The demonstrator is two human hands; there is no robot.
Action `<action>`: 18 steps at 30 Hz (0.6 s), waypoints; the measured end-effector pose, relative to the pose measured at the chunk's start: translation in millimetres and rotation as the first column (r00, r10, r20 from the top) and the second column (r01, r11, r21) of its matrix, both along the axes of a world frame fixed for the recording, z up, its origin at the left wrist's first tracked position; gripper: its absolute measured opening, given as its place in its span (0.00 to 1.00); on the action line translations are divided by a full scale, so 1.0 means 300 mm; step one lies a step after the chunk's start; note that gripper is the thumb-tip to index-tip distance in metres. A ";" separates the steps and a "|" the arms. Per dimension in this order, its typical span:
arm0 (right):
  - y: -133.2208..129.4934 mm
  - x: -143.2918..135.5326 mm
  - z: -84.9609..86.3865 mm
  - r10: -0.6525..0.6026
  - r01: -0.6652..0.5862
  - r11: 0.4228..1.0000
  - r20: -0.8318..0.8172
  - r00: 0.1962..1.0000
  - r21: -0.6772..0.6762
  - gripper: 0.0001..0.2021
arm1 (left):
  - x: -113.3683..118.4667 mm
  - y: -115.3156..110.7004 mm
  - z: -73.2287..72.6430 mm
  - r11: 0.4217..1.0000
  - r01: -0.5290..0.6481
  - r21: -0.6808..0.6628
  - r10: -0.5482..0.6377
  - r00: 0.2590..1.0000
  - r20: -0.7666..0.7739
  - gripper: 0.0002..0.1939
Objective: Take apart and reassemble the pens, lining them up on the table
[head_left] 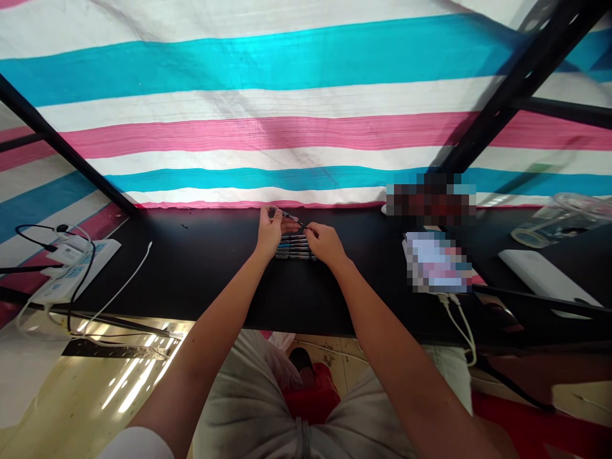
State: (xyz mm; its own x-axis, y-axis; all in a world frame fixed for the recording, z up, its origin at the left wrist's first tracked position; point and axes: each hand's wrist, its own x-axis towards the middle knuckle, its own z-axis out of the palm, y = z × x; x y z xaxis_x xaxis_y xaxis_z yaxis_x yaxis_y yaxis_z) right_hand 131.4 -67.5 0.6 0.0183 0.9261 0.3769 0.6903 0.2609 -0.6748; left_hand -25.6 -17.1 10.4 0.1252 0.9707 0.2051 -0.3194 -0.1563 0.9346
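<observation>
Above the black tabletop I hold a slim dark pen (292,218) between both hands. My left hand (270,231) pinches one end with thumb and fingers, and the pen slants down to the right. At its other end, my right hand (326,242) is closed on the tip with its fingertips. Just below the hands, several similar pens (292,250) lie side by side in a row on the table, their right ends partly hidden by my right hand.
A white power strip (79,271) with plugs and cables lies at the left. On the right are a blurred-out device (435,261) with white cables, a white box-like object (549,280) and a clear jar (549,223). Black frame posts (507,95) flank the striped sheet behind.
</observation>
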 end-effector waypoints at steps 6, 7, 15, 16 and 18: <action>-0.001 -0.003 0.000 -0.006 0.005 1.000 0.022 1.000 0.005 0.14 | 0.005 -0.012 0.011 1.000 -0.027 -0.005 0.027 0.998 -0.049 0.17; -0.001 -0.003 -0.001 -0.006 0.006 1.000 0.026 1.000 0.008 0.14 | 0.006 -0.014 0.013 1.000 -0.027 -0.004 0.027 0.998 -0.054 0.17; 0.006 -0.001 -0.011 0.035 -0.035 0.999 -0.030 0.999 0.023 0.13 | 0.009 -0.019 0.013 0.998 -0.022 -0.054 0.019 0.998 -0.059 0.14; 0.007 -0.001 -0.013 0.040 -0.039 0.999 -0.042 0.998 0.027 0.12 | 0.009 -0.017 0.010 0.998 -0.018 -0.058 0.015 0.998 -0.056 0.14; 0.010 0.001 -0.017 0.041 -0.039 0.999 -0.058 0.997 0.030 0.12 | 0.010 -0.011 0.005 0.999 -0.019 -0.050 0.017 0.999 -0.043 0.15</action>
State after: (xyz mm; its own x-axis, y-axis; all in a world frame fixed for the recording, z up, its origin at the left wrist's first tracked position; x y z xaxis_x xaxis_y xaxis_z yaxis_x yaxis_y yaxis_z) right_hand 131.7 -64.4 -4.5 0.0045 0.9155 0.4024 0.6385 0.3071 -0.7058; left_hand -22.7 -20.3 11.8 0.1150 0.9818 0.1509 -0.2772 -0.1141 0.9540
